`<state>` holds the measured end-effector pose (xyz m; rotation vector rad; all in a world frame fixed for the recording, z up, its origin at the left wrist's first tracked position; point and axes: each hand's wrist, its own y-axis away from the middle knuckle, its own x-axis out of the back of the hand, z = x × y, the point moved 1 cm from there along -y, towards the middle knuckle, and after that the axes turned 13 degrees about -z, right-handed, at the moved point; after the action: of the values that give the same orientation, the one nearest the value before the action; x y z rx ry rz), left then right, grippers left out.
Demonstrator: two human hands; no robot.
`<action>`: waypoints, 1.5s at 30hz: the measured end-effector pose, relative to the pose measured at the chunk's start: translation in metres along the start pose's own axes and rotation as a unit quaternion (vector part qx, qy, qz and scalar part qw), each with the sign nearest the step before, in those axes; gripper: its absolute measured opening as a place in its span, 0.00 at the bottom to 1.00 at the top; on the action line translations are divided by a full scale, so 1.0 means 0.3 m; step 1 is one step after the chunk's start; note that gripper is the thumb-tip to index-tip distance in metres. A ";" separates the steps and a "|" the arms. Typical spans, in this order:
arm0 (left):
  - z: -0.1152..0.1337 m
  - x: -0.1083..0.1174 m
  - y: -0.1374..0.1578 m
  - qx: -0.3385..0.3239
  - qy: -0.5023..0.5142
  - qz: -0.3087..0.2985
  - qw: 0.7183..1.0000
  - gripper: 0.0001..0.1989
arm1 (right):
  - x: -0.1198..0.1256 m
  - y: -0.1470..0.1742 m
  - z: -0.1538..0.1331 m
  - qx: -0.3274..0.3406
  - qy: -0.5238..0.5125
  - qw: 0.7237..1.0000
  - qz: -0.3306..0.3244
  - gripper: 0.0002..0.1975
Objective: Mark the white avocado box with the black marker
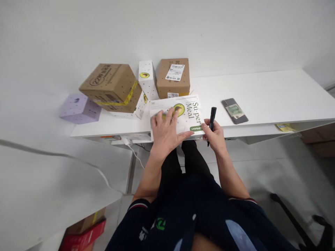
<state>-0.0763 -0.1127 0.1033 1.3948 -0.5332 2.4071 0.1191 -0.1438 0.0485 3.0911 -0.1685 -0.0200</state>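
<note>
A white "Su-per Meal" box [187,122] printed with avocado halves lies at the front edge of the desk. Resting across its top is my left hand [165,129], palm down with the fingers spread. A black marker pen [213,115] stands nearly upright in my right hand [216,137], which is closed around it. The thumb of that hand touches the right front corner of the box. Part of the pen is hidden behind the fingers.
Behind the box sit a brown carton [163,78] with labels, a narrow white avocado box [148,82], a larger taped carton [112,83] and a purple box [81,108]. A phone [231,108] lies to the right on the white desk [261,94]. A white cable [86,162] hangs at left.
</note>
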 end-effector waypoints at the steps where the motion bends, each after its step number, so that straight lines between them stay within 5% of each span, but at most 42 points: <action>1: -0.009 0.005 -0.007 0.002 -0.004 -0.010 1.000 0.48 | 0.005 -0.006 -0.003 -0.001 0.001 1.000 0.000 0.19; 4: -0.027 0.011 -0.024 -0.004 -0.023 -0.048 0.999 0.51 | 0.048 -0.032 -0.043 0.044 -0.012 0.997 0.068 0.18; 7: -0.034 0.010 -0.038 -0.014 -0.042 -0.064 0.997 0.54 | 0.128 -0.057 -0.139 0.155 -0.049 0.971 0.175 0.16; 12: -0.032 0.009 -0.063 -0.012 -0.061 -0.079 0.995 0.53 | 0.173 -0.108 -0.319 0.265 -0.022 0.953 0.147 0.27; 16: -0.026 0.016 -0.075 -0.013 -0.068 -0.101 0.992 0.54 | 0.053 -0.190 -0.357 0.236 -0.063 0.965 0.094 0.33; 21: -0.018 0.031 -0.074 -0.010 -0.074 -0.112 0.991 0.52 | -0.097 -0.314 -0.293 0.146 -0.017 0.980 -0.134 0.22; 23: -0.015 0.036 -0.072 -0.006 -0.081 -0.117 0.990 0.52 | -0.122 -0.348 -0.266 0.125 0.002 0.977 -0.175 0.19; 34: -0.012 0.036 -0.066 -0.005 -0.091 -0.109 0.990 0.50 | -0.158 -0.346 -0.237 0.151 0.109 0.968 -0.169 0.08; 45: -0.011 0.040 -0.071 -0.003 -0.077 -0.115 0.990 0.50 | -0.158 -0.360 -0.224 0.164 0.163 0.954 -0.191 0.08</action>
<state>-0.0752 -0.0915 0.1156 1.5570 -0.3916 2.1272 0.0846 -0.0283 0.1111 3.3299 0.4876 0.5560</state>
